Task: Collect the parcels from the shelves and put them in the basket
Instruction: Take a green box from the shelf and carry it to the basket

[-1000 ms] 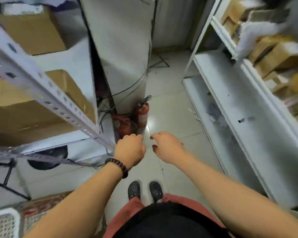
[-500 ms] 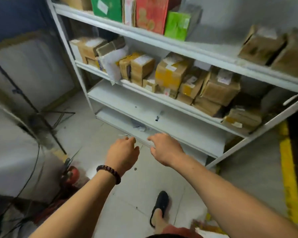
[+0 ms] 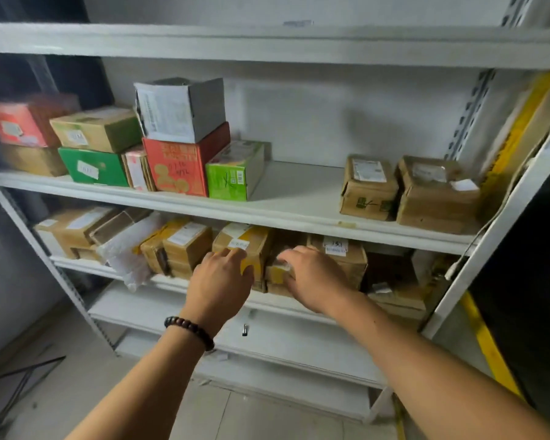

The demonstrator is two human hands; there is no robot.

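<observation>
Right now the left grip (image 3: 219, 281) is resting with its fingers spread and relaxed against the front of a yellow-taped parcel (image 3: 251, 241), which is sitting near the middle of the lower shelf (image 3: 83, 264), close to its front edge. Just beside it, the right grip (image 3: 315, 281) is curling over a small parcel (image 3: 278, 273) at that same front edge, fingers on top and thumb against the face, pinching it, though blur is softening the contact. A bead bracelet (image 3: 189, 331) is circling the left wrist. More brown parcels are crowding this shelf: a labelled box (image 3: 343, 258) is standing behind the right grip, a pair of tape-wrapped boxes (image 3: 181, 249) is sitting left of the left grip, and a white plastic bag (image 3: 124, 252) is sagging over the front edge towards the left corner. On the upper shelf (image 3: 299, 214) a grey box (image 3: 178, 109) is sitting on a red box (image 3: 178, 166), with a green box (image 3: 229, 176) touching the red one's right side. Two brown parcels (image 3: 367, 188) are standing side by side towards the right corner.
</observation>
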